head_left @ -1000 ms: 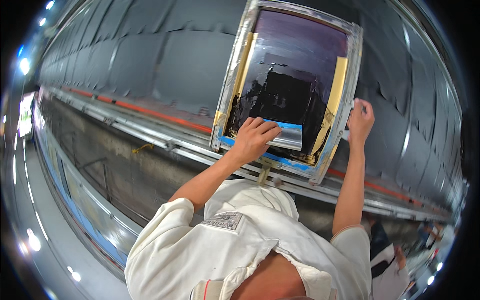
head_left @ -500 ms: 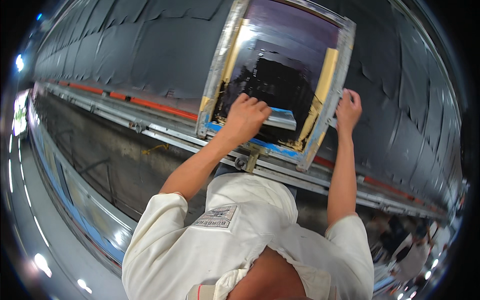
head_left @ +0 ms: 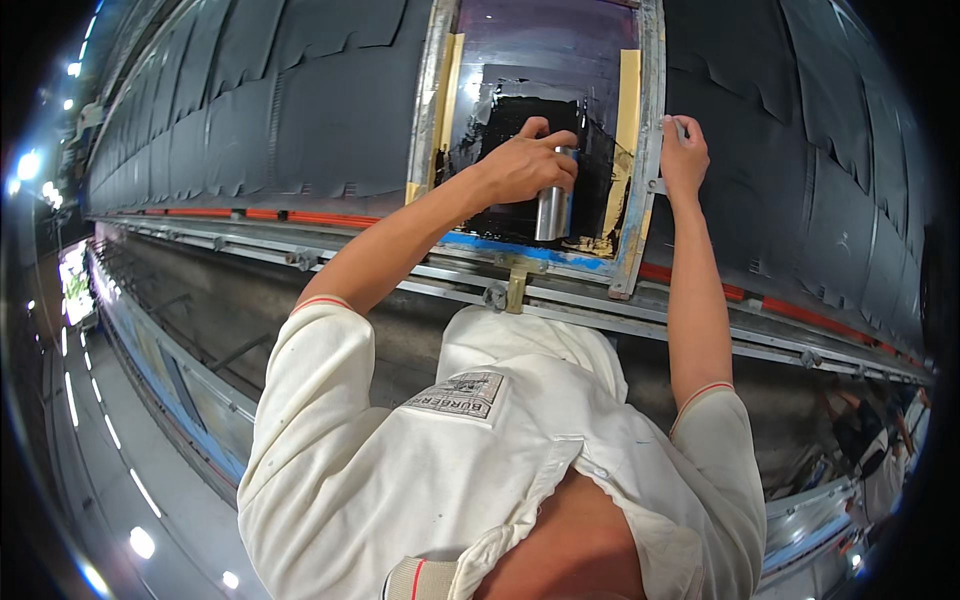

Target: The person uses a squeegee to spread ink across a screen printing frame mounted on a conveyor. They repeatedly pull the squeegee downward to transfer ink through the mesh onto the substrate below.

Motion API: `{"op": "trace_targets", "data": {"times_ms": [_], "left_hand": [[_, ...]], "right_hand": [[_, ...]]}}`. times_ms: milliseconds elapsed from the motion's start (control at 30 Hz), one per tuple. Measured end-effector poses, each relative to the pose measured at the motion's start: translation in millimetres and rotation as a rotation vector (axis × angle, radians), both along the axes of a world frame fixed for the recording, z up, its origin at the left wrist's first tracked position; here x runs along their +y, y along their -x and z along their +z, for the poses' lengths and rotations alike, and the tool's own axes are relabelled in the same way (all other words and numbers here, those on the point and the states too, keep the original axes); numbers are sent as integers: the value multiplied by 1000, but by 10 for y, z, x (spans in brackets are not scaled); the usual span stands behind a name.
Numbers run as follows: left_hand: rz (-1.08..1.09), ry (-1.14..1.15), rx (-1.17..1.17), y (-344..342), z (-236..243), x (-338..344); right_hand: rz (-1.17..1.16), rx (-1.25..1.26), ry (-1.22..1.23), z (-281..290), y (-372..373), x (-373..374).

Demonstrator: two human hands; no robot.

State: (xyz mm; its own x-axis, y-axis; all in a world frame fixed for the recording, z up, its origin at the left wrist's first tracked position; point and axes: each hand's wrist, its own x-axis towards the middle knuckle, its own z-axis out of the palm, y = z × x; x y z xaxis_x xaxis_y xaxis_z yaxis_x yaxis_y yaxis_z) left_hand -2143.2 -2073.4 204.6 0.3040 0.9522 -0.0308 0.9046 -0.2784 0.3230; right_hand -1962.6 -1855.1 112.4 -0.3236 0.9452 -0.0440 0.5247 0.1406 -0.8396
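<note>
The left hand (head_left: 525, 165) has its fingers closed around a small metal cylinder (head_left: 553, 205), which looks like a shiny silver can or roller standing upright; what is inside it cannot be seen. The cylinder is held against the lower part of a printing screen (head_left: 545, 130), near its middle and a little to the right. The screen sits in a metal frame (head_left: 650, 150) with grey, stained rails, and the right hand (head_left: 683, 155) holds the right rail of this frame, with the fingers curled on its edge. Inside the frame there is a wet, glossy black area, most likely ink, which covers the centre of the mesh, while the upper part of the mesh looks dark purple. Yellowish tape strips (head_left: 628, 110) run along the left and right inner sides, and a blue tape strip (head_left: 520, 250) runs along the bottom side. The frame lies on a long table (head_left: 300, 130) covered with rows of dark grey cloth pieces placed one beside another. Along the near edge of the table there is a metal rail (head_left: 400, 270) with an orange stripe and small clamps. Below it, a grey floor with reflections of ceiling lamps is visible at the left side. The person wears a white short-sleeved shirt (head_left: 450, 460) with a printed patch on the chest.
</note>
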Motion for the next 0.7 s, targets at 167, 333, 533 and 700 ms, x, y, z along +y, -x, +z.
{"op": "trace_targets", "data": {"times_ms": [167, 333, 533, 700], "left_hand": [[722, 182, -119, 86, 260, -802], [1415, 217, -267, 19, 172, -1530], [1580, 277, -211, -80, 60, -1508], [1630, 276, -81, -308, -36, -1333]], "right_hand": [[21, 36, 26, -60, 18, 12], [37, 49, 87, -44, 56, -10], [44, 107, 113, -68, -16, 5], [36, 105, 145, -24, -17, 1]]}}
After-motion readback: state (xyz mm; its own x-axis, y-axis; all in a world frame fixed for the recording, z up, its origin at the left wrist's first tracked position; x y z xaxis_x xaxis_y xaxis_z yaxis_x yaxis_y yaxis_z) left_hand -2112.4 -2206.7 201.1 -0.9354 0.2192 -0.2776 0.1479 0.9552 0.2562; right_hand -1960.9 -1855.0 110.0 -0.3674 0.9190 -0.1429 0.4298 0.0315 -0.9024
